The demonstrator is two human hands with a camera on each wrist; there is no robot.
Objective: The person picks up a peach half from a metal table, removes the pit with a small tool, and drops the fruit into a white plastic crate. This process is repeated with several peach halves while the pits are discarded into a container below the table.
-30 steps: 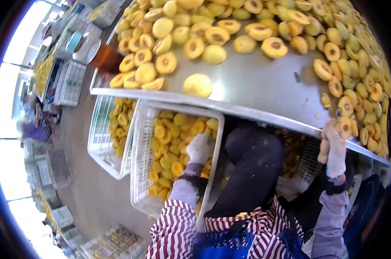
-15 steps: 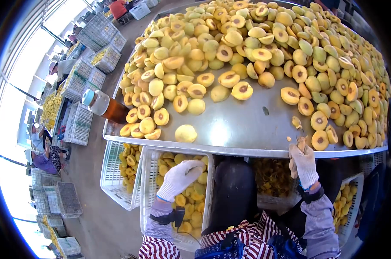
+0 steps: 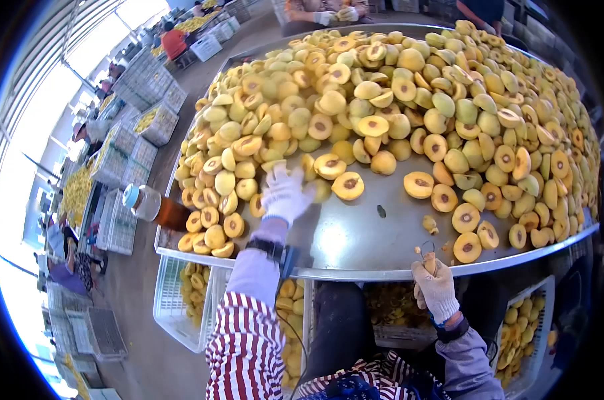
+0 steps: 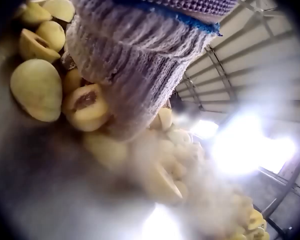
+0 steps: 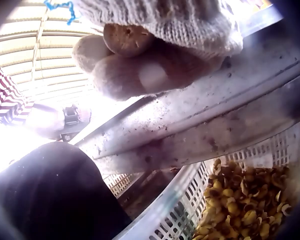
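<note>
My left hand, in a white knit glove, reaches over the metal table with its fingers extended among peach halves. In the left wrist view, a cut peach half with a brown hollow lies beside the glove. My gloved right hand grips a small tool by its wooden handle at the table's front edge; a thin wire loop stands out at the tip. The handle's round end shows between the fingers in the right wrist view.
Peach halves are heaped across the back and right of the table. A bottle of brown liquid stands at its left edge. White crates of fruit sit below; one crate holds scraps. People work beyond.
My left hand has risen out of the crate beside my leg and moved forward onto the table among the peach halves. My right hand stays at the front edge with the tool. The head view has shifted.
</note>
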